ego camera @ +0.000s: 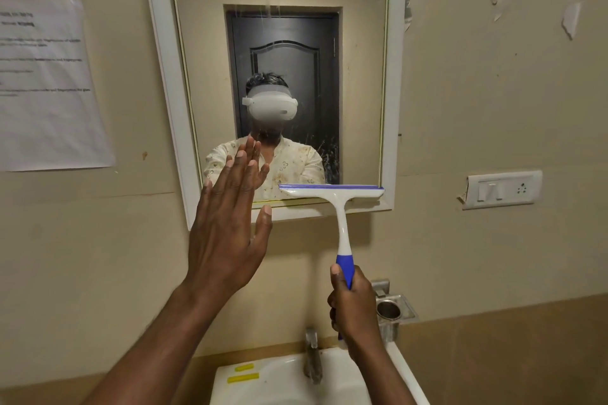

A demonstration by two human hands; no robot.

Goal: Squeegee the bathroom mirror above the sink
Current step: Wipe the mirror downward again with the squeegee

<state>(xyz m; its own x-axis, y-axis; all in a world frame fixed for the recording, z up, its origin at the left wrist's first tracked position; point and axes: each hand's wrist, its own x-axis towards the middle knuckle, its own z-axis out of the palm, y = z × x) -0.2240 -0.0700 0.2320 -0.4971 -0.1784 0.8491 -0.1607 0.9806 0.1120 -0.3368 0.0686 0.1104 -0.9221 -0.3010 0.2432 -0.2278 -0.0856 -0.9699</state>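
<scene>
Squeegee (332, 191) handle is gripped in right hand (353, 302), blade set at mirror (279, 59) lower right edge. Left hand (227, 227), fingers straight, is laid flat at frame, probably for bracing.

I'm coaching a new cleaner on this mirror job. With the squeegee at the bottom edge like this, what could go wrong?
1. The left hand lies open against the mirror and may smudge it.
2. Streaks near the top look unwiped and could run down.
3. The squeegee blade, at the bottom frame, may drip water toward the sink.
</scene>
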